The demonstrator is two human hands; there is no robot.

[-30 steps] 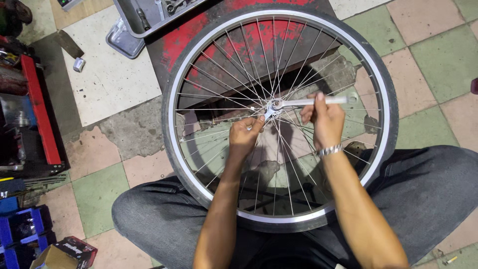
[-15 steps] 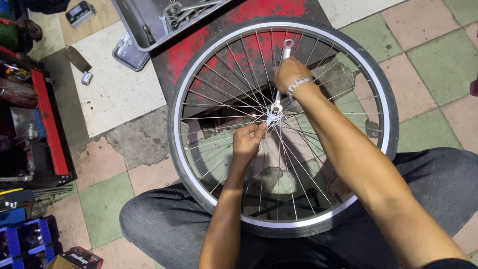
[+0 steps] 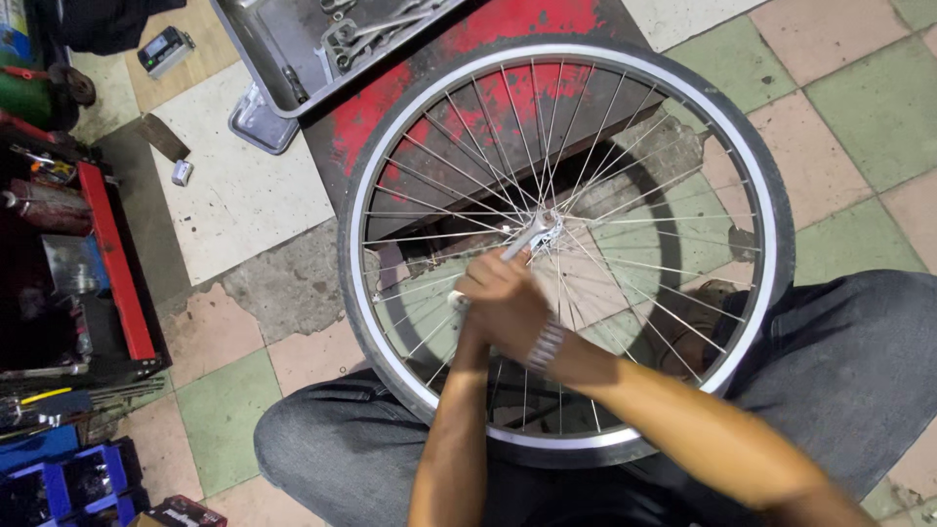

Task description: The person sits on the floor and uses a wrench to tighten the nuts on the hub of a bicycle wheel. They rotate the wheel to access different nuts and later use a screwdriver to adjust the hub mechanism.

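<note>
Just beyond our fingertips, at the centre of the bicycle wheel [image 3: 561,244], sits the hub [image 3: 545,232], and a metal wrench [image 3: 515,249] runs from it back into our grip; our right hand [image 3: 508,307] has its fingers curled tight round the wrench handle, wristwatch [image 3: 547,344] showing at the cuff; our left hand [image 3: 467,310] lies pressed close against it and mostly hidden beneath, so we cannot tell whether its fingers are apart or closed; the wheel itself lies flat across our knees and the red stand [image 3: 439,117] beyond the fingers; we judge it fairly light but stiff at the rim, with thin spokes that would bend under a careless squeeze, so the tyre [image 3: 771,195] or rim is the place to hold it, rubber giving a sure grip; the wrench is hard, smooth steel, likely slippery, best gripped far from the hub; farther past the fingers lies a grey tool tray [image 3: 283,49].
</note>
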